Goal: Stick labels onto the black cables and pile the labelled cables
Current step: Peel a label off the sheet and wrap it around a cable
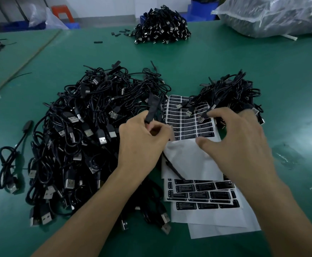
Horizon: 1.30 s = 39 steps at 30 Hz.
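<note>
A big heap of black USB cables covers the green table to my left. My left hand grips the flat black controller end of one cable, which sticks up from my fingers. A sheet of black labels lies in the middle, partly peeled to bare white backing. My right hand hovers over that sheet with fingers spread and curved, fingertips near its right edge, holding nothing that I can see. A smaller pile of cables sits right behind my right hand.
More label sheets are stacked near the table's front. A third cable pile sits at the far edge, with a clear plastic bag at the far right. One loose cable lies at the left.
</note>
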Available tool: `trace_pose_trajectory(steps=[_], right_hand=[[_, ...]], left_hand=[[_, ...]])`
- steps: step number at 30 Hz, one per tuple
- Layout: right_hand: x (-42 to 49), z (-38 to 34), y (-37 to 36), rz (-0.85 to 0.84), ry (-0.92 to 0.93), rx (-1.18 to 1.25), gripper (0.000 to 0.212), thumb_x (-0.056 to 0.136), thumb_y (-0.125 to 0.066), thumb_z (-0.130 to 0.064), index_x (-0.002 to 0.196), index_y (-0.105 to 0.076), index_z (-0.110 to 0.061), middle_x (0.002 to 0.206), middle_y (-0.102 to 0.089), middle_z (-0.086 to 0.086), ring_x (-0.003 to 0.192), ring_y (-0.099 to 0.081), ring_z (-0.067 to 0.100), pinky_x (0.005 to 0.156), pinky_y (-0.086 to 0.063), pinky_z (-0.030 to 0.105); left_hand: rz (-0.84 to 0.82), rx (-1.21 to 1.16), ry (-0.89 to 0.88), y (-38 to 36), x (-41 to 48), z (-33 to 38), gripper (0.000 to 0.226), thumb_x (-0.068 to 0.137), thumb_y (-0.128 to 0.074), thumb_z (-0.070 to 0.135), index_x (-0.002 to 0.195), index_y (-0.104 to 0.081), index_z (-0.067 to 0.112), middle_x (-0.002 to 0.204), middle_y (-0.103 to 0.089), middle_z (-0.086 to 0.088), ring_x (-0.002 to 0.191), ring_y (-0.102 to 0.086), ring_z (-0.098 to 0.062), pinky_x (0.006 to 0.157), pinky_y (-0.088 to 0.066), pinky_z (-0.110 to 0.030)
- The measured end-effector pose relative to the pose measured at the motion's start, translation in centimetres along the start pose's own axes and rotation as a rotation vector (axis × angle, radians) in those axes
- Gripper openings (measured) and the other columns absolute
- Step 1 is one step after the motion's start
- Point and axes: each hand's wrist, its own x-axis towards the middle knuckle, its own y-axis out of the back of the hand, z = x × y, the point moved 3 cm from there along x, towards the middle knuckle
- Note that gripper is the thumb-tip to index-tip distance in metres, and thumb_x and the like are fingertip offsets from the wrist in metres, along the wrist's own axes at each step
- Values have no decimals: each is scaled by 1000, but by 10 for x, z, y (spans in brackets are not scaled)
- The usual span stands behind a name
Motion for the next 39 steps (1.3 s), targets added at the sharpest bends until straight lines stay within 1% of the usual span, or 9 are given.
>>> trace_pose_trajectory(steps=[3,6,11,16,22,31,35,38,39], right_hand=[[-9,-24,-6,55,181,106,18,82,-77,-37,93,-66,-27,83,-49,-14,76,-50,6,61,-42,24],[-17,-38,-22,13,213,128,13,82,-75,-36,85,-69,-24,79,-57,-10,74,-57,15,57,-45,30],[-17,-38,-32,45,126,145,17,82,-74,-41,91,-72,-26,81,-52,-15,77,-61,20,59,-41,30],[-17,-37,-33,87,127,191,19,81,-77,-36,87,-66,-21,83,-55,-8,75,-58,23,60,-51,40],[-15,-37,-32,152,140,183,17,84,-78,-31,84,-66,-18,81,-55,-8,71,-59,23,57,-51,38],[-16,-37,-31,148,137,142,12,88,-73,-30,89,-75,-18,88,-64,-4,76,-62,23,59,-46,32],[-14,-33,-29,112,125,183,10,92,-69,-28,89,-76,-22,86,-64,-5,77,-61,18,60,-50,34],[-7,-26,-23,77,40,438,19,88,-72,-21,74,-72,-33,71,-67,-13,66,-61,5,57,-48,21],[-4,-24,-20,73,1,549,23,87,-73,-18,70,-70,-35,67,-68,-15,63,-61,1,56,-46,15]], left_hand=[[-13,-24,-8,-1,-2,3,48,75,-76,14,52,-38,33,60,-68,17,59,-66,-11,55,-49,-20],[-26,-30,-31,-3,-2,2,47,74,-78,15,56,-36,28,59,-67,20,58,-64,1,56,-45,-9],[-51,-15,-44,-5,-2,0,55,74,-80,14,60,-27,22,60,-69,11,61,-67,-5,54,-49,-20],[-46,-33,-76,-5,-3,3,55,72,-77,11,60,-25,24,56,-65,8,51,-56,-1,51,-41,-11],[-21,-47,-69,-3,-2,3,47,69,-70,14,58,-26,27,58,-65,-5,60,-61,-32,53,-45,-31],[-27,-65,-47,-5,-2,-1,51,70,-74,12,58,-27,29,59,-66,1,61,-65,-22,60,-50,-31],[-53,-137,-8,-6,-3,0,41,80,-65,42,61,-40,16,53,-55,2,51,-51,-13,56,-46,-27],[-133,-173,41,-7,-5,1,66,84,-36,64,72,-58,3,66,-62,-7,62,-57,-15,65,-44,-15],[-148,-172,72,-7,-5,1,71,84,-27,67,72,-60,6,69,-65,-6,66,-58,-17,71,-45,-20]])
